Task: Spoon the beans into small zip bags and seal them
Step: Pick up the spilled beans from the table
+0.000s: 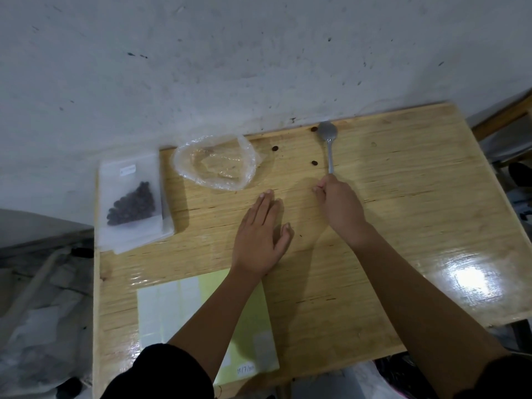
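Now my right grip (pixel 339 208) grasps the spoon (pixel 328 136), bowl pointing away; beans (pixel 314 163), perhaps three, lie left of it; left grip (pixel 259 237) released.

**Pale wall, wooden tabletop**

A whitish wall (pixel 201 53), scuffed and flecked with dark marks, rises directly behind a light wooden tabletop (pixel 417 226) pushed against it. The glossy, grained surface throws back a bright patch of light (pixel 472 279) near its right edge. Another wooden frame (pixel 502 116) stands just beyond the right corner.
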`<state>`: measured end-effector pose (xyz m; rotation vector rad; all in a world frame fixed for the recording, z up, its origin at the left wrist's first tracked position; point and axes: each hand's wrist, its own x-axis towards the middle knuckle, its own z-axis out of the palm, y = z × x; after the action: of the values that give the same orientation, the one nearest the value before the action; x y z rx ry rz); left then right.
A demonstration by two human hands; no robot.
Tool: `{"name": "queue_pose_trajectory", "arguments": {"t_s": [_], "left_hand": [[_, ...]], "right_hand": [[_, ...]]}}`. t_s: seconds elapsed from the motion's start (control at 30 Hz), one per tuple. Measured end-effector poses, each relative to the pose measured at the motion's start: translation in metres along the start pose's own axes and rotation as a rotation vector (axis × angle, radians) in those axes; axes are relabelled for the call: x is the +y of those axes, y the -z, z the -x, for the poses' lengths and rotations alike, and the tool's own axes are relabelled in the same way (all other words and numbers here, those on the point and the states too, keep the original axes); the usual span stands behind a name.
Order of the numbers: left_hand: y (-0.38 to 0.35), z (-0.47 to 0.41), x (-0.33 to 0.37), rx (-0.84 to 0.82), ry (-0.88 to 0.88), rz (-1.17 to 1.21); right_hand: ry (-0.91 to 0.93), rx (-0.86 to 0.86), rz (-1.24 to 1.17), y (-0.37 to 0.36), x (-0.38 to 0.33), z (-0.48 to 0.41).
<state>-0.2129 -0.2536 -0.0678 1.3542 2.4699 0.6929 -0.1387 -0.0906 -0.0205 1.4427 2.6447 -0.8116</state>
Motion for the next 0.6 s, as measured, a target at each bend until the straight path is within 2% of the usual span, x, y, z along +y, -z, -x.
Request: {"name": "queue_pose_trajectory", "arguments": {"t_s": [0.07,0.13,0.23,0.3,0.37,0.4,0.5,0.6], "left_hand": [[0.000,0.000,0.001,0.000,0.002,0.007],[0.001,0.000,0.001,0.002,-0.003,0.011],[0.002,0.000,0.000,-0.002,-0.012,0.003],[0.003,0.000,0.000,-0.001,-0.009,0.014],[0.003,0.001,0.000,-0.005,-0.001,0.028],[0.002,0.001,0.000,-0.005,-0.002,0.025],[0.002,0.000,0.000,0.001,-0.012,0.007],[0.002,0.000,-0.001,-0.007,-0.007,0.005]], "right_hand": [[0.033,-0.019,-0.021,-0.001,-0.001,0.002],[0.033,-0.028,-0.199,0.001,-0.003,0.005],[-0.170,-0.035,-0.735,0.008,-0.003,0.010],[-0.317,-0.115,-1.173,0.015,0.002,0.015],[-0.357,-0.192,-1.547,0.019,0.011,0.021],[-0.361,-0.198,-1.649,0.021,0.014,0.025],[-0.408,-0.161,-1.670,0.022,0.022,0.029],[-0.421,-0.121,-1.413,0.023,0.025,0.029]]}}
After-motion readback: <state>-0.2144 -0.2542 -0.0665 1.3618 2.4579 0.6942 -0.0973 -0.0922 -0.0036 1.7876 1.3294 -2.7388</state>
